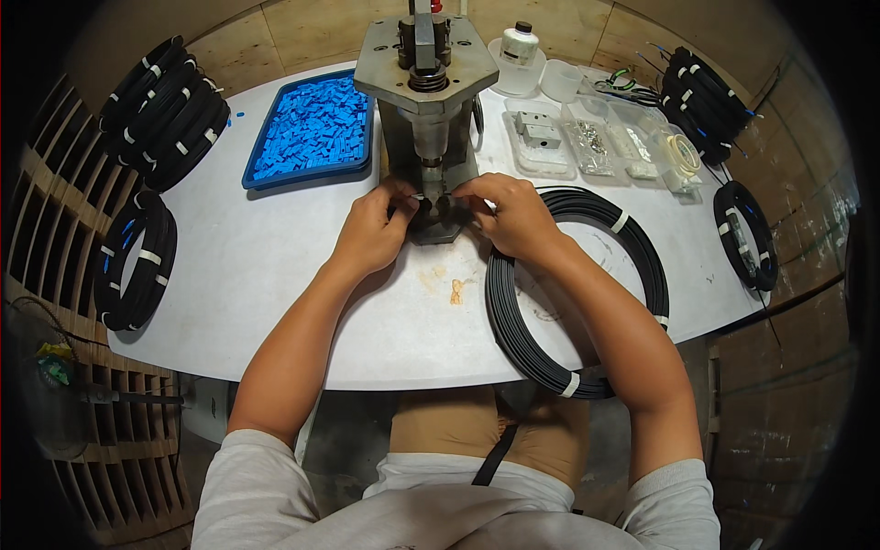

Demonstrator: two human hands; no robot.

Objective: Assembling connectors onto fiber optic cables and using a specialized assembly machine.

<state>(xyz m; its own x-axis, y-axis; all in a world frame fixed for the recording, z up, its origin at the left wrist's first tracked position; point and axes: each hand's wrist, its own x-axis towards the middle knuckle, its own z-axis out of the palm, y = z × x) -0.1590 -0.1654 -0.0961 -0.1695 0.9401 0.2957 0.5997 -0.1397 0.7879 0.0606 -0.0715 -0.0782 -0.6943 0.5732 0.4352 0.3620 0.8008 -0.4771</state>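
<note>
A metal bench press point(426, 87) stands at the middle of the table, its ram reaching down to a dark die at the base. My left hand point(374, 227) is at the left side of that die, thumb and fingers pinched together around something too small to make out. From the other side my right hand point(513, 215) reaches to the die, its fingers also closed in a pinch, what they hold being hidden. Below my right forearm lies a coil of black cable point(507, 307), bound with white bands; my right hand is just over its upper left part.
A blue tray point(249, 179) of small blue pieces is left of the press. More black coils point(165, 110) stack at the far left and far right point(701, 101). A white bottle point(519, 44), clear trays, a grey metal block point(538, 130) and a tape roll point(683, 154) sit back right.
</note>
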